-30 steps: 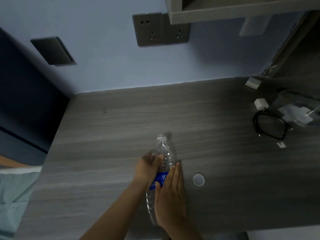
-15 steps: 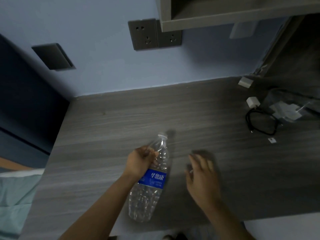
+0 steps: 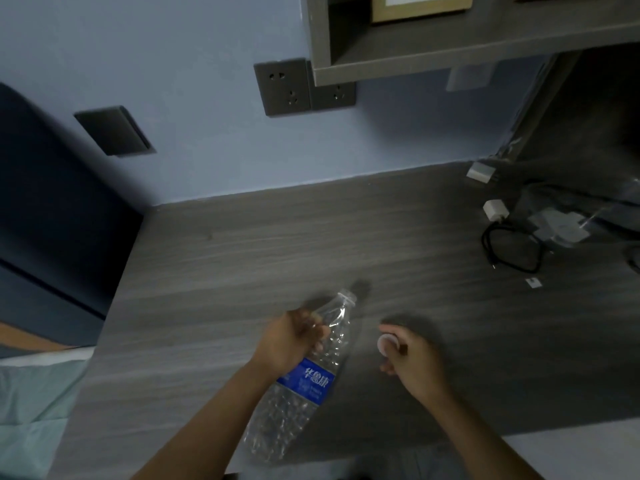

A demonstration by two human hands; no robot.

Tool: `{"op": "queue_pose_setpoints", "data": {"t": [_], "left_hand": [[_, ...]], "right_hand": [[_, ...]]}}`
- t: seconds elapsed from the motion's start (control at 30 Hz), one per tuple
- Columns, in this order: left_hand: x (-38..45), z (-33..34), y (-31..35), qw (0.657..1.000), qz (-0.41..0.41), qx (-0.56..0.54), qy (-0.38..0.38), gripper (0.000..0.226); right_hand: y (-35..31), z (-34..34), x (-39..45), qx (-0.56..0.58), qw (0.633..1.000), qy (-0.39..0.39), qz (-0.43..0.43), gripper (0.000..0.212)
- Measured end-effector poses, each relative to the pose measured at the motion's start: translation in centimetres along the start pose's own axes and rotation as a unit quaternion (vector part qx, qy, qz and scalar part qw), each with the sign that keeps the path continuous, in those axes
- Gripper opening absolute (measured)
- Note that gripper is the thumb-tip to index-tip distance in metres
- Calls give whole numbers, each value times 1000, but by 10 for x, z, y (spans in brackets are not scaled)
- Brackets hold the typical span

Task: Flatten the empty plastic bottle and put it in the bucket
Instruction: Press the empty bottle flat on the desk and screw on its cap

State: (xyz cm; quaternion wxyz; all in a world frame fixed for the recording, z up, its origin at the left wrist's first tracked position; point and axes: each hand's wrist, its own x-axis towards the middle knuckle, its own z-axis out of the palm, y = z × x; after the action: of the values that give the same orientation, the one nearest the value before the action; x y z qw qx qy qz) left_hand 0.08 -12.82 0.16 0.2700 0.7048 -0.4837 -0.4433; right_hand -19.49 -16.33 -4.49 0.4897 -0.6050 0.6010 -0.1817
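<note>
A clear, crumpled plastic bottle (image 3: 304,382) with a blue label lies slanted over the grey wooden desk (image 3: 242,258), its open neck pointing away from me. My left hand (image 3: 291,341) grips its upper part just below the neck. My right hand (image 3: 412,358) hovers to the right of the bottle and pinches the white bottle cap (image 3: 385,344) between thumb and fingers. No bucket shows in this view.
A black looped cable (image 3: 512,251), white charger plugs (image 3: 496,208) and a clear plastic bag (image 3: 571,223) lie at the desk's right back. Wall sockets (image 3: 287,86) and a shelf (image 3: 450,46) hang above. A bed with pale green bedding (image 3: 31,407) borders the desk on the left.
My right hand left the bottle, moved right to the cap lying on the desk and picked it up. My left hand tilted the bottle and lifted its neck end.
</note>
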Motion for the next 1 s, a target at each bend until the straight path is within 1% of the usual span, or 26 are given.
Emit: {"op": "queue_pose_setpoints", "data": {"t": [0.07,0.13,0.2,0.27,0.37,0.47,0.6,0.67,0.83,0.93,1.0], "left_hand": [[-3,1,1,999,7,35,0,15],[-6,-1,2,998,17,61,-11,19],[-9,-5,3,995,26,95,-20,15],[-12,-8,4,993,33,106,-31,15],[-14,-9,6,990,39,126,-47,11],[-15,-10,7,987,39,146,-52,14],[-16,-10,10,987,49,139,-61,11],[-17,-11,11,987,49,139,-67,11],[-19,-13,11,988,51,127,-68,14],[-20,-15,12,988,53,130,-71,14],[-21,-16,12,987,53,133,-74,13]], "right_hand": [[-4,2,1,158,986,-29,48,30],[-10,1,1,245,966,-39,73,31],[-18,-2,2,317,943,-48,88,32],[-25,-6,3,375,919,-57,105,31],[-31,-8,3,424,897,-84,91,30],[-33,-8,2,438,890,-112,55,30],[-34,-11,1,416,896,-154,19,29],[-34,-14,0,390,906,-165,0,29],[-32,-17,-3,334,929,-154,-48,33],[-33,-17,-3,323,933,-145,-66,32],[-34,-16,-3,332,930,-142,-63,30]]}}
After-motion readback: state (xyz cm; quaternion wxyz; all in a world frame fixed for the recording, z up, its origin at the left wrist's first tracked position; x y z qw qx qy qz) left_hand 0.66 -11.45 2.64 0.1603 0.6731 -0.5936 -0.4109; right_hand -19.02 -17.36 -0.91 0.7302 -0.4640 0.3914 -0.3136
